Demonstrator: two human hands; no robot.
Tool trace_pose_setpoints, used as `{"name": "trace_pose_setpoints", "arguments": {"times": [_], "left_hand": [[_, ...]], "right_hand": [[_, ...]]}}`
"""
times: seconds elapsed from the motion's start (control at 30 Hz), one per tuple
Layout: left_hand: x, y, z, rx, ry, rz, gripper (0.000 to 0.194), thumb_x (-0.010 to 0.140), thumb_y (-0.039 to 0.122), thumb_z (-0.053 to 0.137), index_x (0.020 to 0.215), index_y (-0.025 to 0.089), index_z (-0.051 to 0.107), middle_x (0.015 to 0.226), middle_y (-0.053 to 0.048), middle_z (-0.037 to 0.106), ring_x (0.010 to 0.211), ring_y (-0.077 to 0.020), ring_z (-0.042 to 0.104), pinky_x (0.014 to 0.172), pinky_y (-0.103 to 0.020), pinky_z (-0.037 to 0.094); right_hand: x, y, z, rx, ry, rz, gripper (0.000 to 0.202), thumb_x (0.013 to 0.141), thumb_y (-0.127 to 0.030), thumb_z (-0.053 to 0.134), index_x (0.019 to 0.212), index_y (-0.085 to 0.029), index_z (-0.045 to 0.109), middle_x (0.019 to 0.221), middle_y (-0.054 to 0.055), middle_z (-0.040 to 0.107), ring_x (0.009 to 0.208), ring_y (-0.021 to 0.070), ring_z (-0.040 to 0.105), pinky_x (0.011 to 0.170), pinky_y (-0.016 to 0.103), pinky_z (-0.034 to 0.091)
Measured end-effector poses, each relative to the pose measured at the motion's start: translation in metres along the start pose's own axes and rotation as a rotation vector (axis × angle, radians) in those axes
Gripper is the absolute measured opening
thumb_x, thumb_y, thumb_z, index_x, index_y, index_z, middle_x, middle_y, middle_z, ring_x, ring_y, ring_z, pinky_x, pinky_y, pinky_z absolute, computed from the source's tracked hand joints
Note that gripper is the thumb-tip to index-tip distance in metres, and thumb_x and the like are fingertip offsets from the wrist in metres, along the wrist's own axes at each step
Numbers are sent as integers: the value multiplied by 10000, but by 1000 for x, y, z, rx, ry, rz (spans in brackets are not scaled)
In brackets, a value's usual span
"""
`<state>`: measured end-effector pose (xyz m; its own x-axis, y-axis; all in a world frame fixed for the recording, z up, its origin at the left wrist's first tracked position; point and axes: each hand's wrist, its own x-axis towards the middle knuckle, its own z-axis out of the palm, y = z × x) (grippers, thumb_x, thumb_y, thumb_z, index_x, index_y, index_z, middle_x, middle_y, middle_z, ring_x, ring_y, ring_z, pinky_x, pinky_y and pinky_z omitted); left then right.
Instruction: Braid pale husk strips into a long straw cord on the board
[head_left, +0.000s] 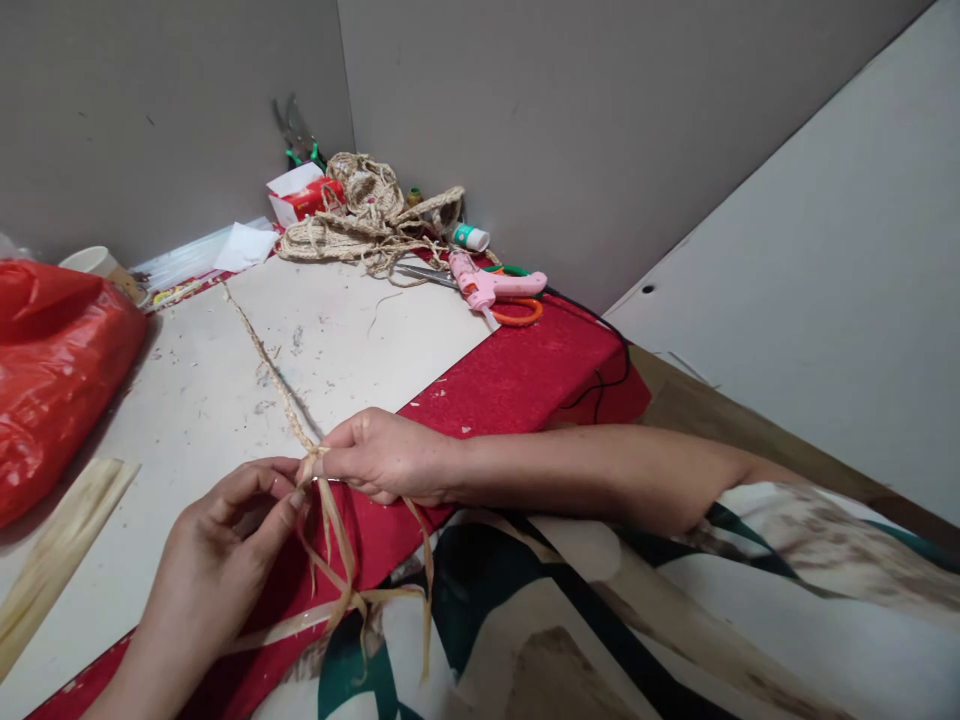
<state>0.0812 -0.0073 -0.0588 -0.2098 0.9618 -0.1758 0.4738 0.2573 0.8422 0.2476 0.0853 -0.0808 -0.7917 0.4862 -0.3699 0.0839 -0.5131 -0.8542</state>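
Two hands of ours meet at the near end of a thin braid [271, 373], which runs away from us over the white board [375, 345]. Our left hand [221, 530] pinches the strands [346, 560] between thumb and fingers; our right hand [394, 455] pinches the braid's woven end just beside it. The braid is narrow, knobbly and straw-coloured; below it, the strands hang loose, flat and ribbon-like, over red cloth [517, 375] and our patterned garment [600, 600]. A long, dry, ribbed husk [64, 560] lies at our left on the board, near a glossy, creased bag [64, 370].

The board is smooth and flecked with scraps, its right edge slanting along the cloth. Beyond its far edge sits a rough cord heap [341, 235]; a pink glue gun [487, 283] lies across orange-handled scissors [525, 315] near the right corner. Bare board opens on both sides of the braid, while the bag and grey wall [525, 130] bound our room.
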Motion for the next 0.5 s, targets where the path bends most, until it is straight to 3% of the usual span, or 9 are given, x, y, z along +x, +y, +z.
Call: {"name": "trace_pose_setpoints", "arguments": {"times": [0.1, 0.2, 0.37, 0.5], "left_hand": [[-1, 0, -4, -46, -24, -30, 203, 728, 374, 699, 678, 214, 585, 1022, -35, 684, 1001, -221, 623, 916, -278, 435], [0, -2, -8, -45, -75, -43, 214, 729, 355, 707, 659, 208, 569, 1048, -36, 667, 1046, -224, 604, 900, -263, 426], [7, -5, -11, -154, -263, -28, 185, 804, 356, 664, 727, 214, 575, 797, 6, 644, 760, -141, 581, 705, -216, 456], [11, -5, -11, -225, -252, -16, 153, 805, 342, 679, 808, 218, 590, 774, 19, 634, 728, -125, 566, 675, -202, 459]], "right_hand": [[0, 1, -2, -35, 6, 3, 164, 807, -285, 628, 743, -136, 607, 401, -118, 240, 341, 28, 165, 331, 162, 131], [-2, -3, -2, 18, -80, 58, 129, 847, -215, 555, 775, -128, 618, 410, -126, 201, 351, 25, 116, 340, 152, 103], [0, -9, -4, 134, -205, 117, 128, 851, -171, 532, 743, -120, 575, 443, -127, 225, 358, 15, 95, 337, 137, 86], [4, -8, -9, 153, -266, 110, 137, 868, -163, 508, 788, -106, 605, 458, -123, 226, 368, 17, 101, 333, 125, 95]]}}
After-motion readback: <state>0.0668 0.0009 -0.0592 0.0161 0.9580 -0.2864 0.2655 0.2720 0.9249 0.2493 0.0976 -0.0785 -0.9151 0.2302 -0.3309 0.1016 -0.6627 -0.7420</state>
